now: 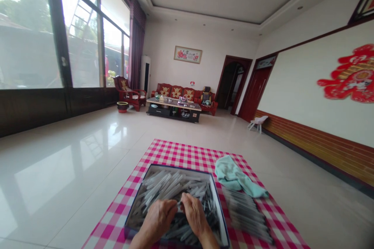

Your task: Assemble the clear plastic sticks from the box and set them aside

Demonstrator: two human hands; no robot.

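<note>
My left hand (160, 218) and my right hand (194, 213) are both closed in a pinch, fingertips almost meeting above an open shallow box (219, 206). Between the fingertips is a small pale and dark piece that looks like part of a pen; most of it is hidden by the fingers. Many translucent pen barrels (166, 183) fill the far part of the box, with darker pen pieces (182, 227) under and around my hands. To the right of the box, a row of pens with dark ends (247, 216) lies side by side, blurred.
A pink-and-white checked cloth (117, 212) covers the table. A crumpled mint-green towel (238, 179) lies at its right, against the row of pens. Across the tiled floor stand a low table (173, 113), a red wooden sofa (175, 92) and a small stool (257, 123).
</note>
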